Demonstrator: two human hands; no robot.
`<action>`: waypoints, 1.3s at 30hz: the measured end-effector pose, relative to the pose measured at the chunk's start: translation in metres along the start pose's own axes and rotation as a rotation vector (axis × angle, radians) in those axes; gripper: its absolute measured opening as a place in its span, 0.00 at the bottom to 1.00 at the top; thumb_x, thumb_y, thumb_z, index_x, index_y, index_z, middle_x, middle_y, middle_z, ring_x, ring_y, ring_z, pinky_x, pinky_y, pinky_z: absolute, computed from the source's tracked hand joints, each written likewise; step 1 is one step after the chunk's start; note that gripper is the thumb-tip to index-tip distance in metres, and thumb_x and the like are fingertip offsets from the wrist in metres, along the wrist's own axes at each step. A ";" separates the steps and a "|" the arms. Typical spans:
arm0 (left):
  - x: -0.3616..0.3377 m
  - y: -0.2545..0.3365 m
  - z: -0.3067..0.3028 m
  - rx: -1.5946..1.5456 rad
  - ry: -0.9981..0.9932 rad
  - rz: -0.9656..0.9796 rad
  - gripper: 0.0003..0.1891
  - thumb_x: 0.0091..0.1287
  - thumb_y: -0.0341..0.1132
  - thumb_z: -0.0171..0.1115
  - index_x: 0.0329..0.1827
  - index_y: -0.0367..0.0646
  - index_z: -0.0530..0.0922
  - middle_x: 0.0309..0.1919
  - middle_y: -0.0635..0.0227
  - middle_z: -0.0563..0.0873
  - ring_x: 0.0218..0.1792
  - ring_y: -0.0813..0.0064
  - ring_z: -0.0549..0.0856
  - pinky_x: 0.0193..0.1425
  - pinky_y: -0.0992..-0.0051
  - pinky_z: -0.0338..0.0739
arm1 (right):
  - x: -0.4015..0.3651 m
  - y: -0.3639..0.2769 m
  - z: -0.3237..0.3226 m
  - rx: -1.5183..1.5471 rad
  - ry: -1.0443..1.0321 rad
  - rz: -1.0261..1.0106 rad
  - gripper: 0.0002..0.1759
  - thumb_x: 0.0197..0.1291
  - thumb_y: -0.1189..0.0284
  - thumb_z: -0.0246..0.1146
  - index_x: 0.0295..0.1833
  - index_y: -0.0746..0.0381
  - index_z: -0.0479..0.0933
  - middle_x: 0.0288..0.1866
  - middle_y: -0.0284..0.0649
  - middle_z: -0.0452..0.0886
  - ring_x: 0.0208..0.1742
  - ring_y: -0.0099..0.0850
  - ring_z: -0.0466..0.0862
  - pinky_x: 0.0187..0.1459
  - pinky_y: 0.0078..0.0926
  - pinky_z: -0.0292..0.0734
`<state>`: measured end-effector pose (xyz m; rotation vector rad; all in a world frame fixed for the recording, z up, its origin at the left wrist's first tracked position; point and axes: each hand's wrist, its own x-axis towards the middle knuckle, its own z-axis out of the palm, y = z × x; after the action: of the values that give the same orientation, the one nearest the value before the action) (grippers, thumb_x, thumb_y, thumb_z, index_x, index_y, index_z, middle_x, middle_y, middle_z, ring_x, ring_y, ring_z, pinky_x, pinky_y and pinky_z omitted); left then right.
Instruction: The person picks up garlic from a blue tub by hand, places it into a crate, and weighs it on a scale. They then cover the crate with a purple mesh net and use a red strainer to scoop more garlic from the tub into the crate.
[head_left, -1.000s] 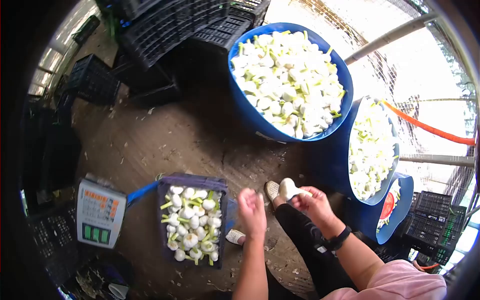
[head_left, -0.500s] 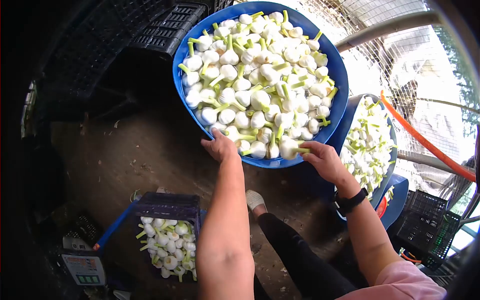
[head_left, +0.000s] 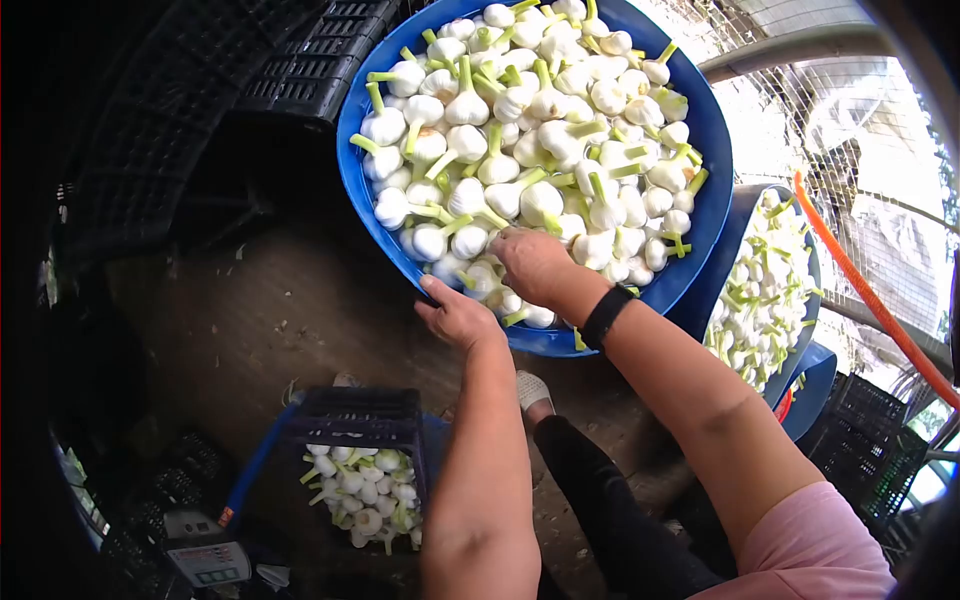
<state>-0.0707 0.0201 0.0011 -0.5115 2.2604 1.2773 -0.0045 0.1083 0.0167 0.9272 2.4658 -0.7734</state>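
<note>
A round blue tub (head_left: 712, 130) is heaped with white garlic bulbs (head_left: 542, 203) with short green stems, some sitting in water. At the tub's near left edge, my left hand (head_left: 460, 315) grips the rim, thumb side up. My right hand (head_left: 540, 268), with a black band on the wrist, reaches over the near rim into the garlic. Its fingers are curled down among the bulbs, and their tips are mostly hidden, so what they hold cannot be made out. Just above my left hand, one bulb (head_left: 450, 268) looks blurred.
A second blue container (head_left: 700, 300) of garlic stands at the right, beside an orange hose (head_left: 870, 290). Below left is a dark crate (head_left: 350, 410) of garlic near a scale (head_left: 208, 562). Black crates (head_left: 325, 60) stand upper left. My foot (head_left: 533, 388) is below the tub.
My right hand has moved left from the tub's near right rim, where it held a garlic bulb by its stem, into the bulbs. My left hand stays at the rim. The view has shifted slightly.
</note>
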 end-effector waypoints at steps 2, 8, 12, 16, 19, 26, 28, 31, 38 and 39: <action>0.000 -0.001 0.000 -0.038 -0.007 0.011 0.38 0.67 0.59 0.45 0.62 0.29 0.65 0.61 0.43 0.68 0.58 0.53 0.73 0.63 0.61 0.67 | 0.010 -0.003 0.001 0.062 -0.013 -0.008 0.16 0.46 0.73 0.65 0.45 0.59 0.77 0.43 0.42 0.78 0.46 0.41 0.80 0.45 0.36 0.77; -0.003 0.001 0.000 -0.070 0.008 -0.009 0.38 0.67 0.60 0.43 0.62 0.29 0.65 0.60 0.44 0.70 0.57 0.53 0.74 0.61 0.59 0.67 | 0.012 -0.007 0.016 0.078 -0.037 0.053 0.11 0.49 0.74 0.61 0.41 0.63 0.75 0.42 0.45 0.78 0.45 0.41 0.80 0.44 0.36 0.77; -0.001 0.001 0.002 -0.009 0.027 -0.004 0.37 0.67 0.60 0.42 0.61 0.30 0.66 0.59 0.44 0.71 0.55 0.52 0.75 0.60 0.59 0.69 | 0.029 -0.016 0.040 0.023 0.041 -0.007 0.10 0.59 0.71 0.50 0.42 0.62 0.75 0.42 0.45 0.79 0.44 0.41 0.81 0.42 0.38 0.77; -0.002 0.001 0.002 0.051 0.048 0.016 0.37 0.67 0.61 0.42 0.61 0.32 0.68 0.56 0.44 0.75 0.53 0.52 0.76 0.58 0.60 0.70 | 0.061 -0.020 0.055 0.000 -0.237 0.104 0.12 0.55 0.68 0.58 0.42 0.60 0.82 0.42 0.44 0.84 0.45 0.38 0.84 0.43 0.34 0.78; 0.000 0.000 0.002 0.069 0.029 0.051 0.37 0.67 0.61 0.41 0.60 0.32 0.68 0.56 0.44 0.75 0.53 0.51 0.76 0.58 0.60 0.70 | 0.069 -0.018 0.059 0.046 -0.406 0.110 0.12 0.48 0.68 0.65 0.40 0.59 0.83 0.40 0.44 0.84 0.43 0.39 0.84 0.43 0.33 0.78; 0.001 -0.002 0.005 -0.069 0.042 0.051 0.35 0.67 0.58 0.47 0.56 0.29 0.68 0.51 0.38 0.75 0.51 0.47 0.77 0.54 0.58 0.71 | 0.017 0.004 0.001 0.513 -0.055 -0.196 0.33 0.37 0.63 0.74 0.51 0.61 0.71 0.42 0.49 0.78 0.40 0.40 0.78 0.44 0.32 0.74; 0.002 -0.003 0.001 -0.073 0.021 0.062 0.35 0.68 0.58 0.46 0.57 0.29 0.68 0.52 0.41 0.75 0.51 0.51 0.77 0.55 0.60 0.71 | -0.009 0.006 -0.017 0.728 0.005 -0.139 0.30 0.41 0.72 0.71 0.53 0.60 0.69 0.50 0.41 0.76 0.41 0.30 0.75 0.43 0.27 0.73; 0.003 -0.005 0.000 -0.170 -0.023 0.077 0.33 0.67 0.57 0.48 0.56 0.30 0.69 0.52 0.44 0.76 0.51 0.54 0.78 0.54 0.62 0.72 | -0.043 0.005 -0.026 0.881 0.188 -0.181 0.29 0.46 0.84 0.63 0.56 0.59 0.65 0.63 0.37 0.68 0.58 0.27 0.71 0.52 0.26 0.72; 0.029 -0.079 -0.089 -0.346 -0.588 -0.064 0.25 0.66 0.52 0.55 0.53 0.39 0.72 0.47 0.66 0.78 0.47 0.70 0.79 0.48 0.69 0.75 | -0.124 -0.065 -0.015 0.782 0.340 -0.261 0.32 0.47 0.84 0.61 0.61 0.60 0.64 0.63 0.45 0.66 0.62 0.36 0.71 0.54 0.29 0.74; 0.028 -0.108 -0.123 -0.252 -0.632 -0.039 0.23 0.65 0.50 0.58 0.51 0.39 0.73 0.45 0.69 0.80 0.46 0.71 0.80 0.47 0.69 0.75 | -0.132 -0.080 -0.003 0.836 0.329 -0.264 0.30 0.48 0.84 0.60 0.60 0.61 0.66 0.63 0.45 0.66 0.62 0.36 0.71 0.54 0.29 0.75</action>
<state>-0.0632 -0.1421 -0.0349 -0.1905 1.5734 1.4598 0.0325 -0.0026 0.1173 1.0529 2.5711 -1.9727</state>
